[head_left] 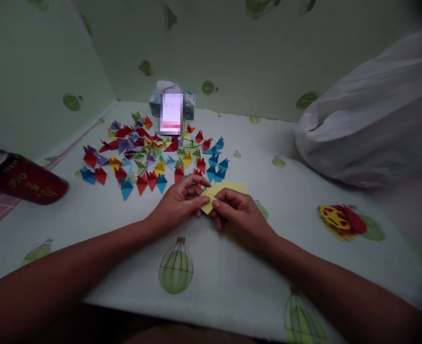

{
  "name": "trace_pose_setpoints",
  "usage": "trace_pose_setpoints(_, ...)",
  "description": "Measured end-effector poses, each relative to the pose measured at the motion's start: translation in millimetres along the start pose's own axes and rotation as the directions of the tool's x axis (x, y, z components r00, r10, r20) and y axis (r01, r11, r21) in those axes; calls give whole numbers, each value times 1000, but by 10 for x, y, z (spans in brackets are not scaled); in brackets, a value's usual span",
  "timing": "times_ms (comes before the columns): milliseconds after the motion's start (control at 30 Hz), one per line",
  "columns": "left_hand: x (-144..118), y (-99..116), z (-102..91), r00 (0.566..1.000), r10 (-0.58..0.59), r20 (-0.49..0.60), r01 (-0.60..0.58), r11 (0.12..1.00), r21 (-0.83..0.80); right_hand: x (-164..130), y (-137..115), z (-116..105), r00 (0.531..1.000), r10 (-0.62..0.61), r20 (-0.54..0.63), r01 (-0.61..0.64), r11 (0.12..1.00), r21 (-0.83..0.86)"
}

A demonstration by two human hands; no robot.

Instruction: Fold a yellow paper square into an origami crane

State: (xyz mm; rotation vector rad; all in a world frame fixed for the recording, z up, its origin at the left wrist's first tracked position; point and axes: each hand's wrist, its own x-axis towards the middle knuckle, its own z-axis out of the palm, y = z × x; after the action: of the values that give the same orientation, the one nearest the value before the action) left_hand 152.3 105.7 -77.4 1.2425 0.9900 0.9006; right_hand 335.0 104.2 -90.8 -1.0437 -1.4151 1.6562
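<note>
Between my two hands is a small piece of folded yellow paper (208,206). My left hand (185,197) pinches its left side with thumb and fingers. At its right edge, my right hand (237,210) grips it between thumb and bent forefinger. Under and behind my right hand lies more yellow paper (234,187), flat on the table. Just beyond my hands spread many folded paper cranes (151,180) in red, blue, yellow, green and purple. My fingers hide part of the folded piece.
A red drink can (27,179) stands at the left. A lit phone (171,112) leans against a tissue box (190,105) at the back. On the right are a white plastic bag (368,119) and yellow and red cut-out pieces (340,222). The patterned table (124,267) has a front edge near me.
</note>
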Motion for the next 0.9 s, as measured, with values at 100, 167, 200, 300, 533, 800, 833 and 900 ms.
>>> trace_pose_setpoints(100, 10, 3, -7, 999, -17, 27, 18, 999, -31, 2, -6, 1, 999, -2, -36, 2, 1000, -9)
trace_pose_setpoints(167, 17, -4, -7, 999, -16, 28, 17, 999, -51, 2, -7, 1, 998, -4, -58, 3, 1000, -14)
trace_pose_setpoints(200, 20, -6, -7, 1000, -14, 28, 15, 999, -51, 3, -7, -1, 998, -4, -56, 4, 1000, -9)
trace_pose_setpoints(300, 24, -4, -9, 1000, -5, 30, 6, 999, -36, 8, -6, -11, 1000, -1, -22, 1, 1000, 15)
trace_pose_setpoints(533, 8, 2, -15, 998, 37, 42, -37, 999, -4, 8, -21, -13, 1000, 12, 12, -12, 1000, 18)
trace_pose_setpoints(800, 3, 7, -6, 998, 40, 41, -39, 999, -8, -3, -27, -7, 1000, 14, -10, -14, 999, -37)
trace_pose_setpoints(833, 2, 11, -4, 998, 38, 40, -37, 999, -12, -3, -27, -8, 1000, 13, -11, -14, 999, -47)
trace_pose_setpoints(900, 0, 20, -1, 999, 29, 42, -28, 1000, -14, -2, -32, -10, 1000, 17, -4, -17, 998, -55)
